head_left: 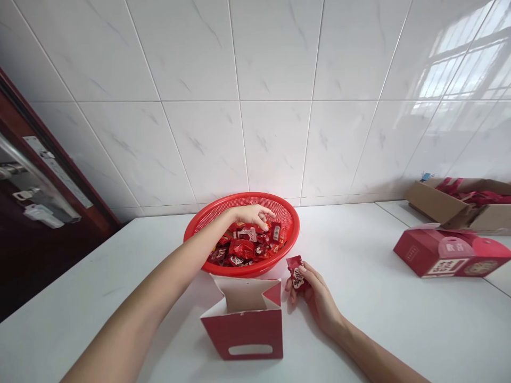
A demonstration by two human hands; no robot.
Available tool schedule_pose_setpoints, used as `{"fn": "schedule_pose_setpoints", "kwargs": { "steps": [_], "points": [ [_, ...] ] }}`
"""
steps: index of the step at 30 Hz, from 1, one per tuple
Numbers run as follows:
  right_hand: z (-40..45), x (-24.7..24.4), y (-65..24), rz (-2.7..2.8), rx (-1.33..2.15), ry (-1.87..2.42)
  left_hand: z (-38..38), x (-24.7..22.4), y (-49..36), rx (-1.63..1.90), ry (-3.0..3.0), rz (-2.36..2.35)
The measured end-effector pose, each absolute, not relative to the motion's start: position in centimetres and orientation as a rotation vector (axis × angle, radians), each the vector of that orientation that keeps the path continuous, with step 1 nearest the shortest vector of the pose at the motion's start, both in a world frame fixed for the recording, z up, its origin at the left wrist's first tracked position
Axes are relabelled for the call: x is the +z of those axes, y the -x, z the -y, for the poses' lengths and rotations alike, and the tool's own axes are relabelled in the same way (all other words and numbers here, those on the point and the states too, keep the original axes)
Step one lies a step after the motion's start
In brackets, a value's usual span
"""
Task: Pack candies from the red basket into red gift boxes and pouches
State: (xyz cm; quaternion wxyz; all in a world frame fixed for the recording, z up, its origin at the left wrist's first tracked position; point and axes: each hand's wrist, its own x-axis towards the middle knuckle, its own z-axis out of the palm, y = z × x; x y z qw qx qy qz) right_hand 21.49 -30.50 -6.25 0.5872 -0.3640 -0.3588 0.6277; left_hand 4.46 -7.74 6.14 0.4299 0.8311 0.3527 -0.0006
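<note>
The left forearm (159, 298) stretches forward, its wrist (235, 214) bent, the left hand (253, 214) turned rightward with fingers partly curled. The right forearm (371, 350) angles in from the right, the right hand (316, 292) gripping between thumb and fingers.

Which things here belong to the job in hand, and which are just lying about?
In use:
red candy packet in the right hand
red perforated basket of wrapped candies, under the left hand
open red carton

Just lying about:
printed red box
cardboard box with red contents
</note>
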Motion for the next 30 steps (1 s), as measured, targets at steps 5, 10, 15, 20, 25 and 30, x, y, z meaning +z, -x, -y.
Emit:
{"fn": "schedule_pose_setpoints", "kwargs": {
  "steps": [5,10,15,20,25,30],
  "points": [
    [30.4,-6.4,-21.6,0.79,1.475,0.822,8.4,5.9,-3.6,0.094,-1.977,-0.815],
    [30.2,-6.1,-21.6,0.726,1.473,0.796,10.5,6.6,-3.6,0.181,-1.98,-0.792],
    [30.3,-5.7,-21.6,0.718,1.476,0.79,12.6,7.6,-4.5,0.251,-2.053,-0.804],
    [30.4,-5.8,-21.6,0.756,1.465,0.819,12.8,8.5,-4.4,-0.083,-2.347,-1.037],
    [30.3,-6.0,-21.7,0.776,1.469,0.835,12.2,8.6,-3.9,-0.491,-2.419,-1.198],
    [30.4,-6.1,-21.6,0.786,1.475,0.837,10.7,7.3,-4.7,-0.174,-2.511,-1.179]
  ]
}}
